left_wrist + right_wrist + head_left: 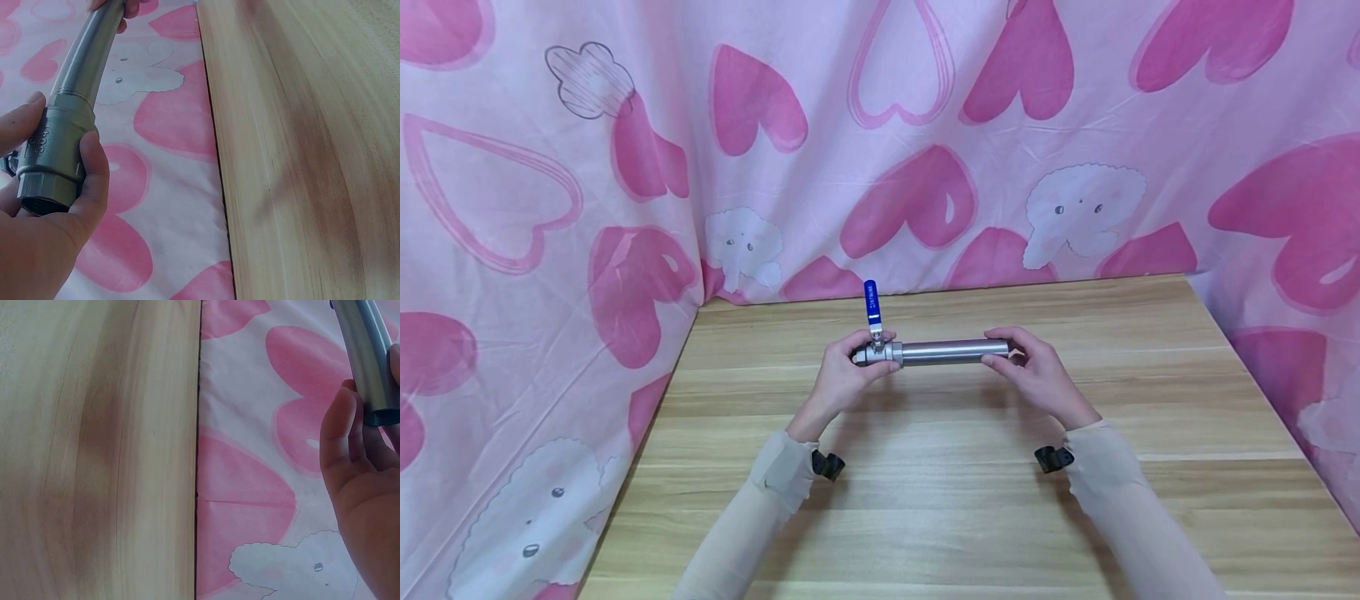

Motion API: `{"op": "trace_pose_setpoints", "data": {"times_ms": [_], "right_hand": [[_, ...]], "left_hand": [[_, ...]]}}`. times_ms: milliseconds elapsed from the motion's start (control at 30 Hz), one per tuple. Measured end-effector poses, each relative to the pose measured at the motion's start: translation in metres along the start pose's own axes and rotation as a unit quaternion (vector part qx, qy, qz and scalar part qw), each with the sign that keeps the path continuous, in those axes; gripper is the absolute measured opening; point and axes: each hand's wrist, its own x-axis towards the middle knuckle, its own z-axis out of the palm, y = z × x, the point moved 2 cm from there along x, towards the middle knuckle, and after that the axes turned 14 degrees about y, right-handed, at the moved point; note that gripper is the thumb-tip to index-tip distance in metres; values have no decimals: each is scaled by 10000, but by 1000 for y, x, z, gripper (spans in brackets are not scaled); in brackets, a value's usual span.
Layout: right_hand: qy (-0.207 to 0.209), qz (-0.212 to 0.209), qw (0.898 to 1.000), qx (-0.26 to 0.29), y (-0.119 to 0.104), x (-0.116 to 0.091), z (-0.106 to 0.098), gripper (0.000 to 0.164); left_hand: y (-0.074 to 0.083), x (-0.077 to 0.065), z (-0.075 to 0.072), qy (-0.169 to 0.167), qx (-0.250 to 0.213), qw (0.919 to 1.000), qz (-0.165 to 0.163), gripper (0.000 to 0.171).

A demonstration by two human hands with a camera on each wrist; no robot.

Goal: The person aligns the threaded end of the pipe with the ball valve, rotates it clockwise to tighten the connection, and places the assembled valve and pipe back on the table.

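A metal ball valve (877, 353) with a blue lever handle (872, 302) is joined to a straight steel pipe (953, 352). The whole piece is held level above the table, the lever pointing away from the person. My left hand (841, 375) grips the valve body, its thumb along the near side. In the left wrist view the valve's hexagonal end (47, 190) shows a dark opening, and raised lettering marks the body. At the pipe's far right end, my right hand (1033, 371) pinches it between thumb and fingers. The pipe's end (381, 417) shows in the right wrist view.
A wood-grain table (940, 500) lies beneath both arms. Pink curtains (820, 192) with hearts and white animal figures hang along its back and sides. A small black wrist device (828, 465) sits on the left sleeve, another black device (1054, 458) on the right.
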Motion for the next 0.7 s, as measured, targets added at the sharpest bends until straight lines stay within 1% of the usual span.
{"op": "trace_pose_setpoints", "data": {"times_ms": [167, 333, 700], "right_hand": [[1, 11, 10000, 20, 0, -1, -1, 38], [-4, 39, 10000, -53, 2, -1, 0, 40], [-5, 244, 9995, -196, 2, -1, -1, 43]], "left_hand": [[-4, 0, 0, 36, -64, 9999, 125, 45], [-3, -1, 0, 33, -90, 9997, 220, 43], [-3, -1, 1, 56, 18, 9995, 308, 41]]}}
